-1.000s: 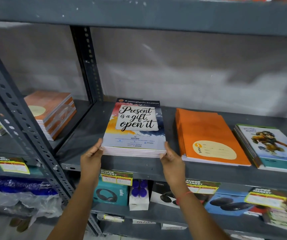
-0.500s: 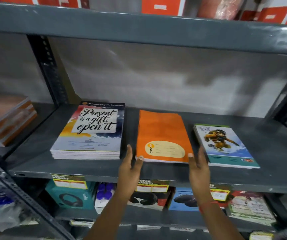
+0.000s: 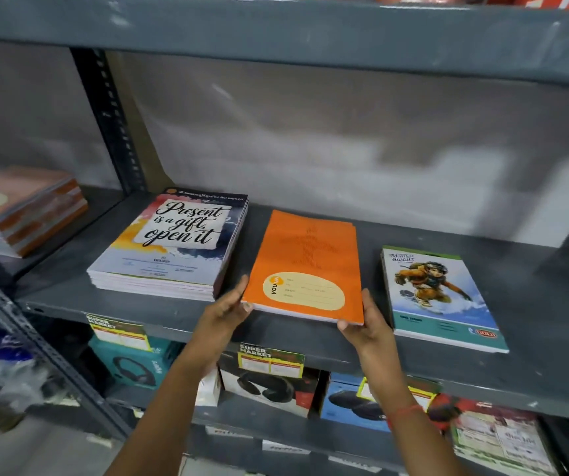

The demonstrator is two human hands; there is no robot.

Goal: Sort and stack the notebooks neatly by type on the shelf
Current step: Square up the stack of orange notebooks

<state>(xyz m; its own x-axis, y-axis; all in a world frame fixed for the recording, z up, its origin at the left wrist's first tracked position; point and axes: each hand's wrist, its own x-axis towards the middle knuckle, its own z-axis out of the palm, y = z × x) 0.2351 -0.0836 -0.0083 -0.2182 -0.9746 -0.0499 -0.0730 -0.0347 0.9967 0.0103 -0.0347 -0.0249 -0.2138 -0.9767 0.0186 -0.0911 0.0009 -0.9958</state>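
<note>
Orange notebook stack [image 3: 305, 269], mid-shelf [image 3: 533, 365], now pinched at its front corners by my left hand [image 3: 224, 312] and right hand [image 3: 367, 324]; moved off the "Present" stack [image 3: 170, 245], judged squared. Adventure stack [image 3: 439, 297] likely next.

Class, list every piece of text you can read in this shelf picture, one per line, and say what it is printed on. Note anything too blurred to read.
"Present is a gift, open it": cover of the left notebook stack
"YOU": label of the orange notebook stack
"Adventure awaits": cover of the cartoon notebook stack
"SUPER MARKET": shelf tag on the lower shelf edge
Small print on covers, tags and boxes below: too blurred to read.
</note>
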